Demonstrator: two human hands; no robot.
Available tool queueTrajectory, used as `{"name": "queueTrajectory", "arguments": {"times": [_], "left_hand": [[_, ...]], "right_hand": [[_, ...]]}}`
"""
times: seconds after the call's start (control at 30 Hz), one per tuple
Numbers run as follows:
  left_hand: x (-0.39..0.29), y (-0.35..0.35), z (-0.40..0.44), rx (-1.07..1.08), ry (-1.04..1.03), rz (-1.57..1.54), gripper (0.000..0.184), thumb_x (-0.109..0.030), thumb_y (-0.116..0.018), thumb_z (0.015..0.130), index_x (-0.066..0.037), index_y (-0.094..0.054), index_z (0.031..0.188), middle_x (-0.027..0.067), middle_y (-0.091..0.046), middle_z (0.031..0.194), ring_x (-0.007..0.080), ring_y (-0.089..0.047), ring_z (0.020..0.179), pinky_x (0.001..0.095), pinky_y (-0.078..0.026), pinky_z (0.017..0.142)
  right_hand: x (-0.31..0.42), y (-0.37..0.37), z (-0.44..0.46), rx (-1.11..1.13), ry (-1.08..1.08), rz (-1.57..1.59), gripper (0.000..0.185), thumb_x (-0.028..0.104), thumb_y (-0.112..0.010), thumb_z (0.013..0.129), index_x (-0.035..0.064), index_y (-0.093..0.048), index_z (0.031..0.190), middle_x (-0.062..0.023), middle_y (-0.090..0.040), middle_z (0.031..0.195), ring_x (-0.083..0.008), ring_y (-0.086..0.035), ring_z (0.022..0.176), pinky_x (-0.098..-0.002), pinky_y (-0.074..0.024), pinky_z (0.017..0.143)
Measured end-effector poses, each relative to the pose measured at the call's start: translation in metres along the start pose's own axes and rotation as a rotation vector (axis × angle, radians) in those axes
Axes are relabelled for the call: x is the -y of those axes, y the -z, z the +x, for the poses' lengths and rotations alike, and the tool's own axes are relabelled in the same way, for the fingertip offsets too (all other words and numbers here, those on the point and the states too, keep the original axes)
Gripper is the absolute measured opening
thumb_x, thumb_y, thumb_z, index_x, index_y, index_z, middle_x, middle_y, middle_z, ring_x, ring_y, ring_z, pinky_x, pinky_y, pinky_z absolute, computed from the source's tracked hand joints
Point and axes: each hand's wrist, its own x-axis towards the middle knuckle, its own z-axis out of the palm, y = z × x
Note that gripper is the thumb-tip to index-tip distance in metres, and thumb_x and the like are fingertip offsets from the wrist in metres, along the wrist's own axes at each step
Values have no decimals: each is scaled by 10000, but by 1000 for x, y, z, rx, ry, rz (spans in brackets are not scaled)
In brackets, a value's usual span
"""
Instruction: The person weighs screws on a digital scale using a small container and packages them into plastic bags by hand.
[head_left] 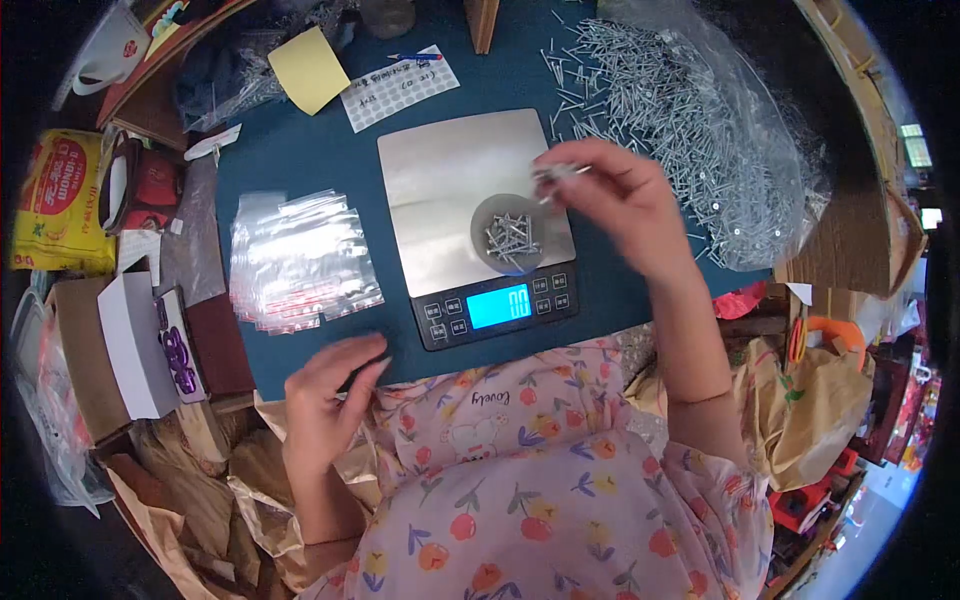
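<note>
My right hand is above the right side of a digital scale, its fingertips closed on a few silver screws. Just below them, a small round dish sits on the steel plate with a heap of screws inside. The lit blue display seems to read 0.0. My left hand rests by the table's front edge, thumb and fingers apart, with nothing in it. Nearest to it is a stack of clear zip bags with red seal lines.
A large pile of loose screws spills from a clear plastic bag at the back right. Behind the scale lie a sheet of round stickers, a pen and a yellow paper. Cardboard boxes flank the table.
</note>
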Motion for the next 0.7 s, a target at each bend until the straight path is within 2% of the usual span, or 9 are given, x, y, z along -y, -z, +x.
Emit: {"name": "queueTrajectory", "arguments": {"times": [0.1, 0.17, 0.2, 0.27, 0.3, 0.43, 0.53, 0.63, 0.7], "left_hand": [[13, -8, 4, -105, -62, 108, 205, 32, -653, 795, 14, -682, 997, 172, -674, 1060, 321, -635, 1053, 365, -490, 910], [19, -12, 13, -144, -153, 331, 258, 57, -630, 793, 0, -672, 1041, 189, -649, 1124, 324, -622, 1086, 361, -479, 926], [23, -14, 16, -161, -199, 442, 285, 70, -618, 793, -6, -668, 1063, 198, -637, 1156, 325, -615, 1103, 359, -474, 935], [39, -21, 18, -160, -212, 465, 317, 81, -602, 797, -21, -656, 1092, 202, -625, 1179, 335, -595, 1133, 365, -468, 944], [45, -23, 18, -158, -219, 476, 333, 86, -593, 799, -28, -651, 1106, 204, -619, 1190, 340, -585, 1148, 368, -465, 948], [49, -30, 16, -237, -43, 245, 323, 81, -580, 801, -28, -657, 1095, 199, -620, 1187, 341, -555, 1185, 390, -455, 965], [42, -32, 19, -213, -60, 246, 291, 49, -596, 797, -7, -657, 1076, 195, -628, 1165, 365, -555, 1173, 403, -479, 940], [28, -28, 21, -112, -141, 320, 300, 33, -608, 790, -11, -654, 1084, 194, -628, 1163, 357, -560, 1167, 389, -484, 940], [25, -28, 19, -84, -134, 368, 302, 23, -617, 785, -10, -651, 1084, 193, -628, 1164, 348, -560, 1167, 383, -487, 939]], "right_hand": [[-7, 25, -1, -89, -39, 530, 166, 130, -541, 919, -2, -601, 1001, -68, -606, 874, -162, -587, 778, -265, -495, 644], [-12, 45, -2, -78, -52, 872, 200, 170, -492, 941, -5, -579, 982, -67, -572, 816, -146, -545, 710, -249, -470, 589], [-16, 51, -3, -93, -101, 839, 202, 181, -474, 945, 3, -568, 954, -55, -543, 785, -132, -510, 670, -238, -439, 548], [-24, 63, -5, -122, -195, 771, 221, 204, -437, 954, 19, -544, 898, -29, -486, 721, -104, -439, 589, -216, -376, 467], [-29, 66, -5, -81, -255, 761, 244, 227, -447, 969, 40, -515, 827, 0, -417, 641, -75, -356, 502, -208, -265, 389], [-32, 60, -9, -66, -290, 512, 336, 307, -457, 993, 73, -494, 755, 58, -299, 537, -50, -279, 428, -193, -196, 374], [-22, 49, -10, -28, -335, 367, 323, 299, -463, 994, 58, -547, 795, 66, -307, 537, -33, -294, 438, -192, -179, 378], [-22, 38, -6, 96, -320, 216, 291, 272, -514, 973, 23, -627, 870, 52, -392, 552, -31, -358, 455, -199, -230, 392], [-34, 18, 0, 95, 8, -138, 247, 255, -568, 942, 28, -662, 913, 43, -482, 596, -45, -420, 487, -226, -309, 426]]}}
